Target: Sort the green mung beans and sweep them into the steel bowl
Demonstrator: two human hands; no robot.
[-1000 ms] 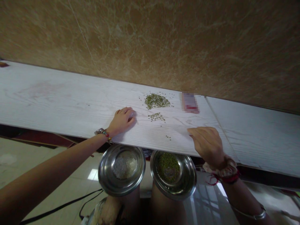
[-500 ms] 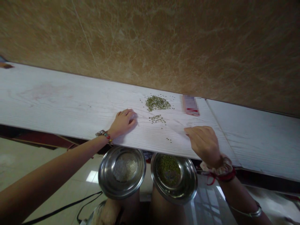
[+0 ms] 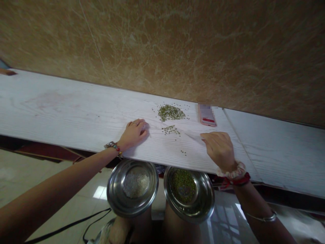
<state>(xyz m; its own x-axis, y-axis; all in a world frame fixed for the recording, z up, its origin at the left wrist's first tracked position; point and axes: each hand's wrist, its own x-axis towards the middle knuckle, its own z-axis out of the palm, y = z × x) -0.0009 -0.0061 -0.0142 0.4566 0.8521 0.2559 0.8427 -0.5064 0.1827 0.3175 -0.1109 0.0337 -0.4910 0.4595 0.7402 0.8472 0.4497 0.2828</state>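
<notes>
My left hand (image 3: 133, 135) rests on the white board with its fingers curled down over the near end of a clear plastic film, which is hard to see against the wood. Off to the right, my right hand (image 3: 219, 149) pinches the other end of the clear plastic film (image 3: 191, 134) just above the board. Between the hands lie a small patch of mung beans (image 3: 170, 129) and, behind it, a larger spread pile of mung beans (image 3: 171, 113). A few single beans (image 3: 183, 152) are scattered nearer the front edge.
Two steel bowls rest on my legs: the left bowl (image 3: 111, 195) holds whitish, glassy bits, the right bowl (image 3: 203, 203) green mung beans. A phone (image 3: 208, 118) in a pink case lies near the marbled wall (image 3: 162, 51). The white board (image 3: 76, 112) ends above my lap.
My right hand has moved slightly up and to the left, and the film at its fingertips shows more plainly. My left hand stays put on the board. The view has shifted a little.
</notes>
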